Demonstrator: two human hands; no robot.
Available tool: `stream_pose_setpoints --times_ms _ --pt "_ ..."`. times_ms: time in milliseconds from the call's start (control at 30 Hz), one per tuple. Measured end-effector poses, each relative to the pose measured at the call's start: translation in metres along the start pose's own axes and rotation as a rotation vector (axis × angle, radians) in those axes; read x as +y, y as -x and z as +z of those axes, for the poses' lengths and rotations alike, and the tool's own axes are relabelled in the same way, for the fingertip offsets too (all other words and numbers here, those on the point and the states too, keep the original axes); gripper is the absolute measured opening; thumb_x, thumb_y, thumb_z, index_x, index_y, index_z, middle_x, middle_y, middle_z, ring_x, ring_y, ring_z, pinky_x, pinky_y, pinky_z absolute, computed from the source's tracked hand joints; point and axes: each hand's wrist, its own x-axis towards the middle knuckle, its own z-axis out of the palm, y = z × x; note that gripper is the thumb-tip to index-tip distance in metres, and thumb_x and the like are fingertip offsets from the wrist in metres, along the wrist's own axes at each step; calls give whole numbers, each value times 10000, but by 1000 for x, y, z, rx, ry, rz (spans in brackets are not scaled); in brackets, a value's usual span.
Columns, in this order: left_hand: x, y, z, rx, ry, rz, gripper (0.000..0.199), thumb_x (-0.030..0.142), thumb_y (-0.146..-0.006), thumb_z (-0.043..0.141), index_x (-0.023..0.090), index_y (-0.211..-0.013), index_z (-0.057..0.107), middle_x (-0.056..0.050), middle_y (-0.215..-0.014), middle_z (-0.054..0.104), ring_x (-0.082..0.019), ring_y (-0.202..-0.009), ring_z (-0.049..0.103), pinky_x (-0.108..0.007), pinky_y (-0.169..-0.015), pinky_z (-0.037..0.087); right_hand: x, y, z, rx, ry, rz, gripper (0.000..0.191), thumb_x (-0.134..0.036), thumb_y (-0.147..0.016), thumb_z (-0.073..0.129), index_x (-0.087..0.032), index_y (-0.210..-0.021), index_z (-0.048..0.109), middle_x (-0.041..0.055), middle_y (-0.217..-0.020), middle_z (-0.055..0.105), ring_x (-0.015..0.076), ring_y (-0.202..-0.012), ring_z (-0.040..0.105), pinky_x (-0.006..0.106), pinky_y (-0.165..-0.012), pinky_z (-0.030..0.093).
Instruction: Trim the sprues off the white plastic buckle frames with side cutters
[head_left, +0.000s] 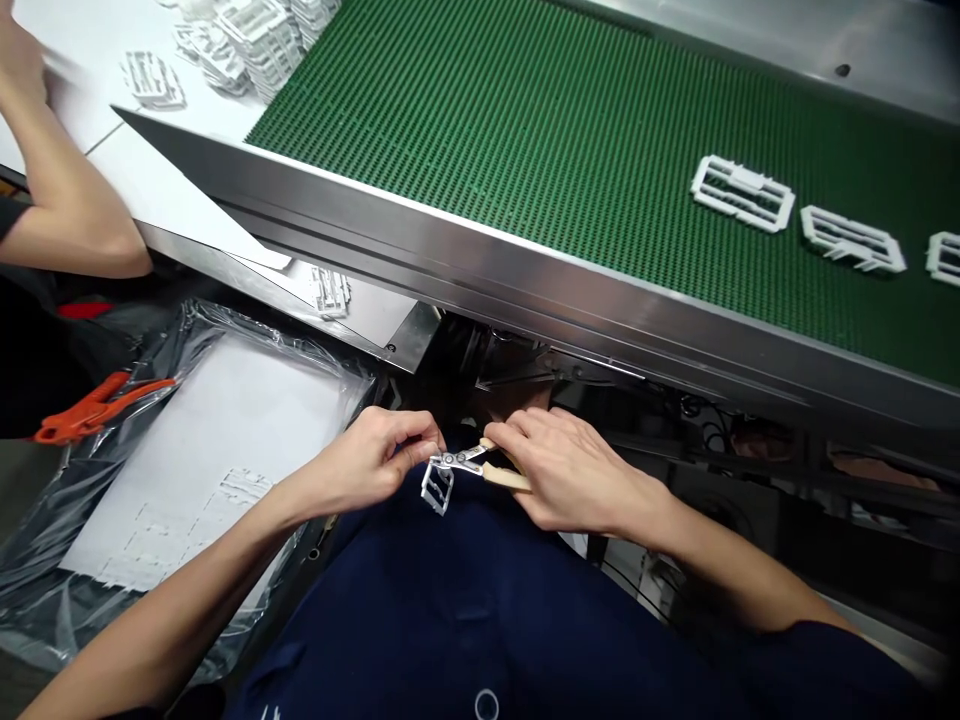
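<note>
We hold a small white plastic piece (437,487) in our left hand (379,455), its upper end pinched between thumb and fingertips. The piece hangs just below those fingertips, tilted, its open frame with crossbars in front of our dark blue shirt (465,600). Our right hand (574,470) is wrapped around the cream handles of a pair of cutters (463,459), which point toward our left hand. The handles stand spread in a V, and the metal tips meet the upper end of the piece, right beside our left fingertips; whether the blades bite into it, we cannot tell. So the piece lies directly under the left hand and apart from the right, with the cutters between.

Beyond our hands runs a green conveyor belt (487,130) behind a metal rail (480,260). On its right part lie white frames (742,195), well apart from us. To our left, a plastic-lined container (191,315) holds a white sheet (255,390) with white parts (244,485) on it, and an orange-handled tool (82,412) sits at its edge. Farther up, a co-worker's arm (71,200) rests near stacked white parts (259,40).
</note>
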Motion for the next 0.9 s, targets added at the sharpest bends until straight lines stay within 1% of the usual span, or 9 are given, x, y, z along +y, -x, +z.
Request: stream_pose_setpoints --times_ms 100,267,400,500,600,667,767,900 --pt "2 -2 0 -11 -3 2 178 249 -882 465 174 -810 609 14 -682 604 -120 -585 499 -211 -545 357 -2 5 -6 6 56 23 298 -195 -730 502 -199 -1028 514 38 -833 515 185 -761 469 331 -706 321" --pt "6 -6 1 -32 -3 8 171 248 -884 464 178 -787 585 23 -682 593 -114 -585 492 -208 -544 358 -1 10 -8 25 86 36 262 -214 -756 494 -200 -1017 510 40 -821 515 190 -748 473 335 -684 322" --pt "8 -8 2 -33 -43 15 180 255 -883 457 175 -764 566 28 -619 540 -113 -547 460 -214 -515 336 -1 9 -9 23 112 31 207 -202 -733 507 -196 -940 507 38 -790 513 192 -732 492 332 -662 332" --pt "9 -8 2 -43 -67 18 184 255 -882 448 174 -754 553 27 -605 520 -115 -539 448 -217 -512 329 -4 8 -14 18 153 20 161 -182 -713 517 -188 -873 501 46 -765 524 193 -710 515 330 -648 340" --pt "10 -9 3 -60 -77 12 180 251 -882 440 174 -767 556 22 -617 527 -118 -546 450 -218 -517 330 -6 7 -21 11 205 0 145 -157 -694 519 -184 -836 507 55 -740 545 190 -657 531 311 -587 323" --pt "10 -9 4 -57 -70 10 182 250 -880 444 173 -752 549 24 -608 519 -116 -541 443 -217 -512 326 -6 5 -25 -1 223 -15 147 -136 -680 514 -184 -818 518 54 -704 556 178 -592 529 290 -527 276" --pt "9 -9 7 -44 -42 13 186 247 -875 452 171 -736 549 28 -592 507 -111 -526 431 -215 -493 310 -3 0 -26 -16 185 -34 169 -105 -657 523 -190 -802 538 37 -618 549 154 -503 506 272 -494 220" --pt "4 -8 10 0 -14 -7 186 268 -877 465 168 -756 565 36 -578 491 -104 -513 409 -217 -484 294 5 -5 -24 -45 21 -15 178 -86 -626 550 -212 -752 556 2 -535 519 132 -456 472 262 -506 221"
